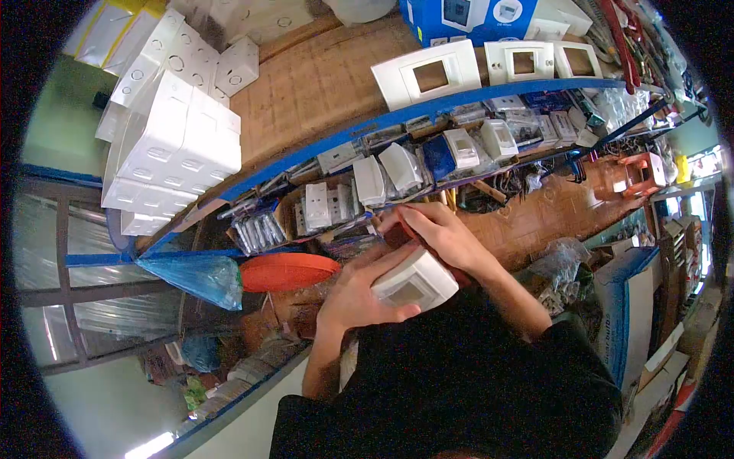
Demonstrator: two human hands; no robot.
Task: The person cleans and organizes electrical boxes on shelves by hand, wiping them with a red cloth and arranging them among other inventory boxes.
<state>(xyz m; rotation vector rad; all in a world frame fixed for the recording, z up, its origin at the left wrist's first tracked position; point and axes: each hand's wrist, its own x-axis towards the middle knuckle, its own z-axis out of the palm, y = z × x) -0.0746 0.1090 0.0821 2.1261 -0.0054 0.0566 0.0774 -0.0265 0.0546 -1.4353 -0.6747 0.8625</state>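
Observation:
My left hand (pixel 353 294) is wrapped round a white plastic breaker box (pixel 437 277) with a greyish window on its face, held tilted in front of my chest. My right hand (pixel 440 233) is closed on a dark red cloth (pixel 395 233), which lies against the upper side of the box. Part of the cloth also shows behind the box, and the right fingertips are partly hidden. Just beyond my hands, similar white boxes (pixel 401 167) stand in a row on the lower shelf beside white socket plates (pixel 316 205).
A blue-edged wooden shelf (pixel 306 84) runs across the front, bearing stacked white boxes (pixel 164 145), white frames (pixel 428 74) and a blue carton (pixel 466 19). A red round object (pixel 287 271) and a blue plastic bag (pixel 199 279) are at left. Cartons (pixel 638 321) lean at right.

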